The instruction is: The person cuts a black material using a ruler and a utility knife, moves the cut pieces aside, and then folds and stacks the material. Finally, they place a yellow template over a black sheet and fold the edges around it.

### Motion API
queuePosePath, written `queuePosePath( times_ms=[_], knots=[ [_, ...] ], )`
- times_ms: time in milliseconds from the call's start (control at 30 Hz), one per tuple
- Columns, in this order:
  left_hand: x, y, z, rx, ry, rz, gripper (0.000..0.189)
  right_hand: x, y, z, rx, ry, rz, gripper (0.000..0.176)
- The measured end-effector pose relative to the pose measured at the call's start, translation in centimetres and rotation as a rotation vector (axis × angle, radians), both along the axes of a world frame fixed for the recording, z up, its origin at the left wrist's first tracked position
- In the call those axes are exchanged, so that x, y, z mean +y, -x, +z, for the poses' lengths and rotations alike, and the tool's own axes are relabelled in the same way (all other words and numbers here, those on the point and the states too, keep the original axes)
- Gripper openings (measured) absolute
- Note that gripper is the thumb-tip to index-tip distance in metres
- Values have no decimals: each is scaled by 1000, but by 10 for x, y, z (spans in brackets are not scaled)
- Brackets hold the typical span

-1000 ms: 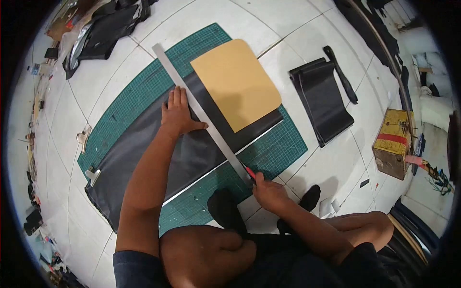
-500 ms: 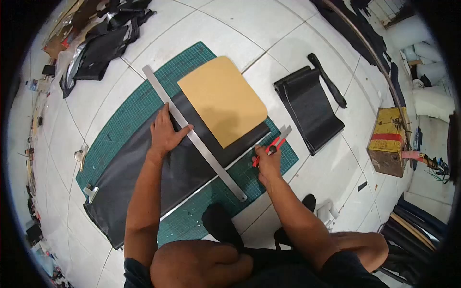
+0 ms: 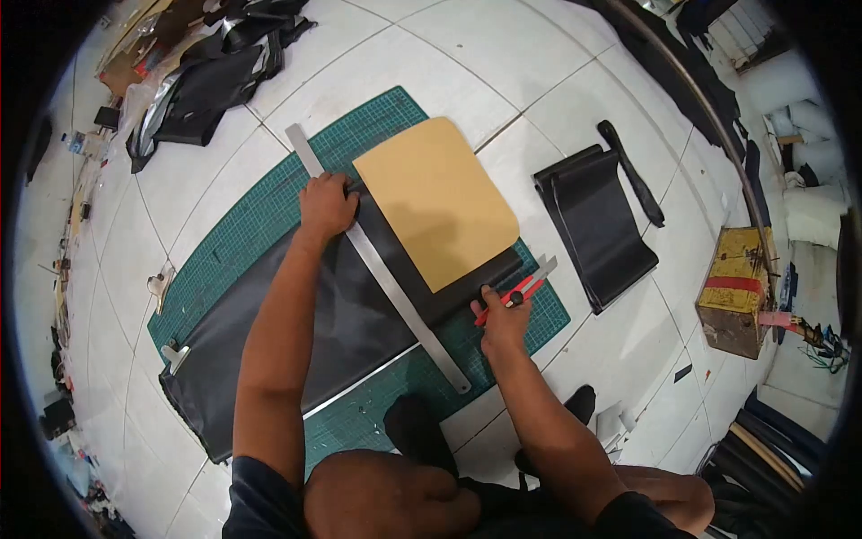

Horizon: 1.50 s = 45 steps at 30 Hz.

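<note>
My left hand [image 3: 327, 207] is closed over the upper part of a long metal ruler [image 3: 395, 287], its fingers bent around the ruler's edge. The ruler lies slantwise across black sheet material [image 3: 296, 314], which rests on a green cutting mat [image 3: 242, 211]. My right hand [image 3: 505, 325] grips a red utility knife [image 3: 521, 295], the blade pointing up and to the right. That hand's thumb and fingers are right at the near edge of the black material. A tan card template [image 3: 440, 202] with rounded corners lies on the black material, right of the ruler.
Two metal clips [image 3: 176, 357] [image 3: 160, 284] sit near the mat's left edge. Folded black material [image 3: 597, 229] and a black-handled tool [image 3: 631, 175] lie right of the mat. Beyond them stands a yellow box [image 3: 732, 292]. Black scraps [image 3: 206, 90] lie upper left on the tiles.
My left hand has slid up the ruler, and its spread fingers have curled in. The pale strip along the near edge, right of the ruler, no longer shows. The view has shifted slightly.
</note>
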<state>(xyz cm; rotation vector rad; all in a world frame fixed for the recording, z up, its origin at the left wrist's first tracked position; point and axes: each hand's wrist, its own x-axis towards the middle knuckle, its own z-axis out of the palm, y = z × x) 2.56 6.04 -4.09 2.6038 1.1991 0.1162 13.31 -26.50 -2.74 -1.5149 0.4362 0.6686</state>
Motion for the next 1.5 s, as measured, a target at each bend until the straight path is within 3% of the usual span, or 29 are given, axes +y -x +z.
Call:
queuePosePath(
  times_ms=[67, 267, 433, 600, 767, 867, 933, 1000, 1100, 1167, 1367, 1500],
  knots=[
    [2, 1, -7, -22, 16, 3, 32, 3, 1, 3, 7, -17, -27, 36],
    [10, 1, -15, -86, 77, 12, 31, 0, -3, -4, 52, -50, 17, 48],
    [3, -2, 0, -81, 196, 89, 27, 8, -4, 1, 1, 1, 22, 45],
    [-8, 4, 11, -409, 358, 69, 16, 7, -9, 0, -228, -24, 63, 42],
    [-31, 2, 7, -663, 514, 59, 11, -16, -42, 39, -287, 178, 193, 43],
    [-52, -31, 21, -803, 621, -1, 12, -42, -72, 41, -508, 95, 110, 41],
    [-74, -63, 31, -841, 688, -8, 15, -65, -100, 48, -559, 181, 93, 46],
    [-93, -102, 40, -800, 732, -55, 24, -92, -132, 52, -550, 120, 61, 46],
    [-126, -166, 54, -790, 591, -195, 18, -132, -175, 58, -616, 226, -6, 42],
    [-141, -210, 35, -962, 732, -287, 16, -143, -194, 82, -546, 242, -76, 38],
    [-185, -284, 31, -692, 650, -290, 24, -203, -258, 36, -516, 282, -101, 39],
    [-177, -292, 20, -344, 296, -365, 41, -202, -258, 3, -388, 260, -108, 42]
  ],
)
